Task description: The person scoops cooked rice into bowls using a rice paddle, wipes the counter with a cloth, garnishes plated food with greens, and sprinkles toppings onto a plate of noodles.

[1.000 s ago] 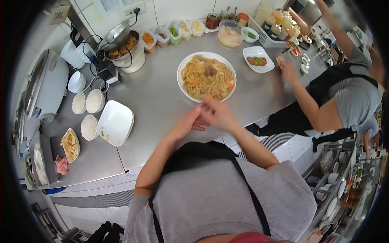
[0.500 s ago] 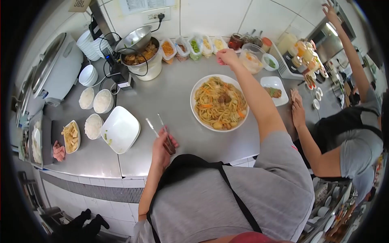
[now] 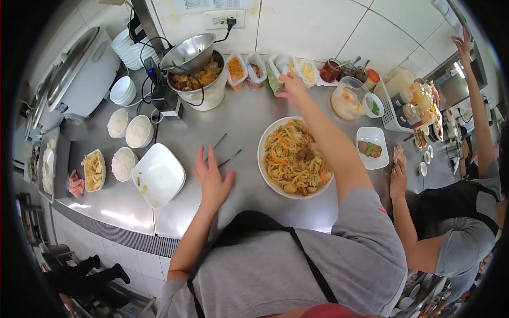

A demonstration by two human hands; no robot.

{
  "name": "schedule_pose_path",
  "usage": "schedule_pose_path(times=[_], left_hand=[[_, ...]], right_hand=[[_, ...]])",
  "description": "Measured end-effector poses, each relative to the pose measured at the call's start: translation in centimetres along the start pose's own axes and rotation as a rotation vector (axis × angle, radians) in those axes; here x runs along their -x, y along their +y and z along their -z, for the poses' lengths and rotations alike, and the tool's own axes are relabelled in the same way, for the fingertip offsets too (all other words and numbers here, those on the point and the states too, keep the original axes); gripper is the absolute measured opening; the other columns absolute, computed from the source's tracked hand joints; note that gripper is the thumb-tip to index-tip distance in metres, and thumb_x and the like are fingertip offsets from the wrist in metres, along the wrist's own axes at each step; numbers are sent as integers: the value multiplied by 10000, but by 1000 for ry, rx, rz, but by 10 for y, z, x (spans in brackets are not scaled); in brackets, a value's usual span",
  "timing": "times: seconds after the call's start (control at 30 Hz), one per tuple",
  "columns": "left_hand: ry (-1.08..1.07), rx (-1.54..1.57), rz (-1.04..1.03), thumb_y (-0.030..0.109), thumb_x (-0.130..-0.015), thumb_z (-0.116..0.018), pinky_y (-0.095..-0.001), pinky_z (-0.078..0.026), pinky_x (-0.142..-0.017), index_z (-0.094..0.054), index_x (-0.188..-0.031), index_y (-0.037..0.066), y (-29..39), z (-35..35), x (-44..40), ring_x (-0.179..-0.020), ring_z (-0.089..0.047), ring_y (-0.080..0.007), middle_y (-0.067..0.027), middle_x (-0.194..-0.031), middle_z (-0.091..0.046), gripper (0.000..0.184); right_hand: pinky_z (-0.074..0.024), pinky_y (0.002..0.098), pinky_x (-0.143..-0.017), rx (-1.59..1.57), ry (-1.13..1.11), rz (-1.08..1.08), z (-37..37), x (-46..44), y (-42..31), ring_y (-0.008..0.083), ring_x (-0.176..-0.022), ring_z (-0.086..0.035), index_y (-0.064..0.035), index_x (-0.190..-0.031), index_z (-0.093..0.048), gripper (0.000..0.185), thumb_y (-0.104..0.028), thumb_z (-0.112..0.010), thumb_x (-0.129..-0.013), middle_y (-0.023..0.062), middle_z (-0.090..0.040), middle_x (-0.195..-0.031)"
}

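Note:
My left hand (image 3: 213, 181) is open, fingers spread, above the metal tongs (image 3: 229, 158) on the steel counter; the palm hides their near part. My right hand (image 3: 292, 89) stretches across to the row of bags by the wall, its fingers closed on the side of a clear plastic bag (image 3: 273, 79) with green contents. The fingers partly cover the bag, which looks tilted. Below my right forearm sits a white bowl of noodles (image 3: 289, 159) with carrot strips and meat pieces. To the left of my left hand is a white square dish (image 3: 161, 183) with green scraps.
Bowls of rice (image 3: 139, 131), a dish of pale strips (image 3: 94, 172) and a metal pot (image 3: 204, 95) of cooked food stand left. At right are a plastic tub (image 3: 347, 100), a small dish of meat (image 3: 371, 151) and a white basket (image 3: 389, 108). A co-worker's hand (image 3: 398, 180) rests beside them.
My left hand has let go of the tongs and spread its fingers. My right hand has moved left to the green bag, which has shifted. The whole view has also shifted.

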State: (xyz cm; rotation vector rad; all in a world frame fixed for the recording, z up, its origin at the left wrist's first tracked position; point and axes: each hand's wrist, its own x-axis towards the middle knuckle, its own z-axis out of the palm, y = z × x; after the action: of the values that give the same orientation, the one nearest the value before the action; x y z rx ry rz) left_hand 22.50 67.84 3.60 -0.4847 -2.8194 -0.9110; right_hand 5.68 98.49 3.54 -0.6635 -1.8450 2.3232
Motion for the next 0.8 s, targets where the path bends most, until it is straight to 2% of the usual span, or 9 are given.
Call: schedule_pose_path(times=[0.07,0.13,0.2,0.27,0.33,0.47,0.57,0.63,0.8], left_hand=[[3,29,-47,186,-728,-613,-431,-296,-939,-225,-1321,24,7,-4,-18,-1173,-286,-400,-252,-1322,-185,727],[-254,920,99,317,-759,-607,-477,-276,-946,-225,-1329,59,15,-19,-48,-1185,-287,-388,-225,-1328,-208,733],[-483,1561,570,485,-814,-485,-446,-286,-956,-237,-1329,81,55,-12,-78,-1171,-336,-343,-192,-1304,-290,699],[-538,1777,790,548,-861,-307,-401,-298,-965,-259,-1313,78,91,-8,-102,-1146,-394,-286,-156,-1259,-374,654],[-483,1985,271,517,-888,-212,-393,-353,-942,-248,-1308,100,101,-34,-118,-1150,-405,-256,-128,-1241,-411,593],[-485,1830,315,490,-903,-183,-370,-377,-923,-309,-1270,82,117,-55,-116,-1097,-458,-217,-115,-1186,-461,564],[-354,1661,39,432,-917,-253,-319,-413,-851,-395,-1196,48,110,-75,-118,-1005,-502,-186,-111,-1107,-508,495],[-230,1080,-295,333,-926,-315,-322,-430,-785,-465,-1119,53,112,-69,-119,-949,-517,-157,-116,-1020,-541,372],[-297,810,-502,178,-871,-446,-325,-434,-733,-512,-1040,48,117,-69,-127,-882,-549,-225,-138,-954,-554,223]], right_hand=[[-510,390,-653,-38,-87,40,11,18,-3,154,-793,-551,-19,-979,-483,215,-100,-519,-784,59,-535,-885],[-512,383,-661,-79,-182,87,11,43,-11,161,-787,-554,-22,-1025,-459,233,-66,-491,-798,60,-534,-924],[-486,281,-633,-53,-209,170,5,88,-22,129,-798,-544,-44,-975,-517,219,-69,-565,-763,75,-548,-964],[-481,271,-648,-30,-235,215,-4,133,-19,127,-810,-545,-41,-974,-520,235,-80,-592,-754,76,-545,-981],[-475,262,-663,-15,-250,262,-7,163,-5,124,-823,-546,-38,-974,-523,253,-91,-619,-746,77,-543,-998],[-445,231,-615,329,-33,541,11,183,-1,103,-805,-540,-41,-995,-529,332,-172,-671,-725,57,-533,-1030],[-429,214,-548,48,12,197,21,201,-34,94,-733,-543,-39,-1010,-525,324,-183,-652,-749,67,-557,-967],[-433,206,-536,94,-35,156,38,201,-43,88,-695,-547,-55,-997,-532,283,-168,-641,-762,37,-568,-886],[-455,198,-525,260,-86,112,74,195,-40,89,-632,-566,-71,-956,-556,212,-134,-634,-769,15,-593,-772]])
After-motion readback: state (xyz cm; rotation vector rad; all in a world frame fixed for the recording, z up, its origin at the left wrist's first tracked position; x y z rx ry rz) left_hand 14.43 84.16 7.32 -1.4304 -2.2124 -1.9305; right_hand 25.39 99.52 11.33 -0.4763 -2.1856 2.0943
